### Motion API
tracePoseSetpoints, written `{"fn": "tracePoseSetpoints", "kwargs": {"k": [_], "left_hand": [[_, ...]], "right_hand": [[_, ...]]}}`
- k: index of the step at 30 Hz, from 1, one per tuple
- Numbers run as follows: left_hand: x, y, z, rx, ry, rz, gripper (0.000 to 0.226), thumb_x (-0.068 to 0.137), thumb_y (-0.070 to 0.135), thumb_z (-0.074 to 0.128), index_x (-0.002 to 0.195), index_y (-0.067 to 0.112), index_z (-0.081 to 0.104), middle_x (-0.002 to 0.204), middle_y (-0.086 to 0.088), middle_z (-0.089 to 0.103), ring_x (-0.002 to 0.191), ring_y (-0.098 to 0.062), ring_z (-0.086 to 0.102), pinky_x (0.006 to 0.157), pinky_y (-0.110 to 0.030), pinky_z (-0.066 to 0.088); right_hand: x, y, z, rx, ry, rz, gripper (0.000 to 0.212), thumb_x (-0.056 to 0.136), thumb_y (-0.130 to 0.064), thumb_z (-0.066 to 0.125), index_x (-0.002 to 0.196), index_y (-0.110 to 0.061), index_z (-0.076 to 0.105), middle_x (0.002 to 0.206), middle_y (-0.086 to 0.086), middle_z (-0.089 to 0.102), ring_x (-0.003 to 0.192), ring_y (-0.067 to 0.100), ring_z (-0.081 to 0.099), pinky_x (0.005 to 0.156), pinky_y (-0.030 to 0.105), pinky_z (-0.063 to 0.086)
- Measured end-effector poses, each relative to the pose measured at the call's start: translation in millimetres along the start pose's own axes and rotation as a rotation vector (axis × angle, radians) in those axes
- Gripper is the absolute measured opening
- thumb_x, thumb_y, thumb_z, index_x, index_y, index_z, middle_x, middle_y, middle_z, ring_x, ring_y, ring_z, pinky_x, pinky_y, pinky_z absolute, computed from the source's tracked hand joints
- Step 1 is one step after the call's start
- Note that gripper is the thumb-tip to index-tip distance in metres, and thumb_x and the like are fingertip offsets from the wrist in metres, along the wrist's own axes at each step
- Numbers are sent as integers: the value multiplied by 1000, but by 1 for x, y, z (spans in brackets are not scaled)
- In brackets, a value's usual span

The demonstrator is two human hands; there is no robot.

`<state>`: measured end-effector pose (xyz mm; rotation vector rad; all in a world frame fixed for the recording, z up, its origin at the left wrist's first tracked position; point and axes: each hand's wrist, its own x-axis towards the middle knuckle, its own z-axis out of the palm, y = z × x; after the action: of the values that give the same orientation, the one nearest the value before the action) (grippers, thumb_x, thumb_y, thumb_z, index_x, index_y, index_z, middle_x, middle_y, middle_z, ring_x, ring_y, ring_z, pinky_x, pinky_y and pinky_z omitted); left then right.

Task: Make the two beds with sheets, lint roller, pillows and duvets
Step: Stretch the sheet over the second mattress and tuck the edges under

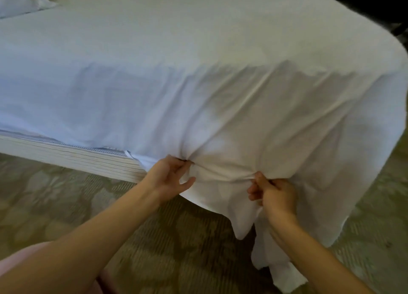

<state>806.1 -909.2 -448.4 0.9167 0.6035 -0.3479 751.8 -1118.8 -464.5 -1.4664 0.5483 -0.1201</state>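
A white sheet [198,57] covers the whole bed and hangs loose down its near side and right end. My left hand [170,174] pinches a gathered fold of the sheet at the bottom edge of the mattress. My right hand [273,194] grips the same bunched fold a little to the right, fingers curled round the cloth. A loose tail of the sheet hangs below my right wrist toward the floor. A white pillow [19,0] lies at the far left corner of the bed.
The striped bed base [72,159] shows bare on the left below the sheet. Patterned beige carpet [154,238] covers the floor in front. Something pink [24,256] sits at the lower left edge. Dark space lies beyond the bed at the top right.
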Motion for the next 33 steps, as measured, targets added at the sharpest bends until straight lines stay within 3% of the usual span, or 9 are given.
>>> {"fn": "tracePoseSetpoints", "kwargs": {"k": [4,7,9,12,15,18,24,30,33], "left_hand": [[-1,-2,-5,-89,-105,-9,29,85,-10,40,75,15,51,87,0,63,92,-12,65,78,-49,50],[-2,-1,-8,-108,-176,-15,25,67,-10,50,76,13,52,78,-2,69,78,-15,72,67,-52,55],[-3,1,-9,-118,-213,-40,32,55,-11,59,76,12,53,77,-4,70,79,-15,72,66,-59,53],[-4,2,-12,-108,-258,-68,42,41,-12,76,72,11,59,79,-3,70,100,-13,64,75,-67,43],[-1,3,-18,-117,-309,-65,64,11,-10,87,67,10,62,83,-4,71,97,-14,67,78,-70,42],[1,4,-20,-134,-361,-70,63,16,-9,88,70,11,64,92,-4,70,94,-14,70,84,-71,42],[5,6,-19,-176,-439,-87,58,24,-12,87,73,11,64,100,-7,70,98,-19,69,85,-70,42],[9,31,-19,96,-493,-44,41,28,1,87,65,9,71,99,-15,70,108,-31,64,85,-52,52],[12,29,-21,75,-498,-53,52,28,-2,87,76,4,67,99,-18,70,108,-34,64,82,-54,53]], "right_hand": [[-2,-8,-19,22,48,30,28,92,-13,59,64,-6,60,54,8,60,37,8,53,40,17,41],[-3,-12,-23,-19,70,7,26,90,-9,60,65,-3,60,57,13,59,33,4,51,34,12,37],[-1,-13,-23,-42,82,8,25,90,-10,61,65,-3,61,57,12,60,37,9,54,35,12,38],[1,-13,-23,-38,103,12,23,89,-9,63,66,-3,62,54,9,62,39,12,56,35,12,38],[2,-12,-20,-29,104,28,22,88,-10,63,68,-1,62,46,3,61,35,8,54,42,19,42],[2,-11,-21,-34,97,52,22,89,-11,62,68,-2,62,44,1,62,35,6,54,52,28,38],[2,-17,-23,-36,113,62,22,87,-9,64,66,-1,62,44,3,63,34,7,54,48,24,40],[-1,-22,-27,-49,135,63,18,84,-9,67,73,4,65,49,6,66,37,9,57,54,29,39],[-2,-21,-29,-19,113,90,18,86,-9,65,71,2,64,52,7,67,40,11,59,54,29,40]]}}
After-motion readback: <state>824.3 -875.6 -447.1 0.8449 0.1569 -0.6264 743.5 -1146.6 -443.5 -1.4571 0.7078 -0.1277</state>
